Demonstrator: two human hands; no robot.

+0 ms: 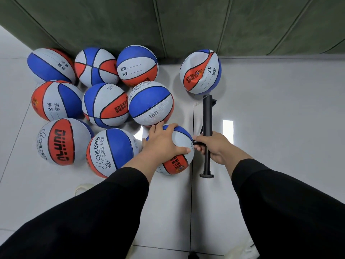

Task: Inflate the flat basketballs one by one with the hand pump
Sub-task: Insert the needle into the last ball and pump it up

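A blue, white and orange basketball (182, 159) lies on the floor in front of me. My left hand (164, 141) is spread over its top with the fingers curved around it. To its right, my right hand (214, 146) grips the black hand pump (207, 116), which lies lengthwise on the floor with its T-handle toward me. The pump's nozzle meets the ball's right side. A dented, partly flat basketball (200, 71) stands alone at the far right, beside the pump's far end.
Several round basketballs (104, 105) in the same colours are clustered on the white tiled floor (280, 118) to the left. A green upholstered sofa base (186, 25) runs along the back. My black sleeves fill the foreground.
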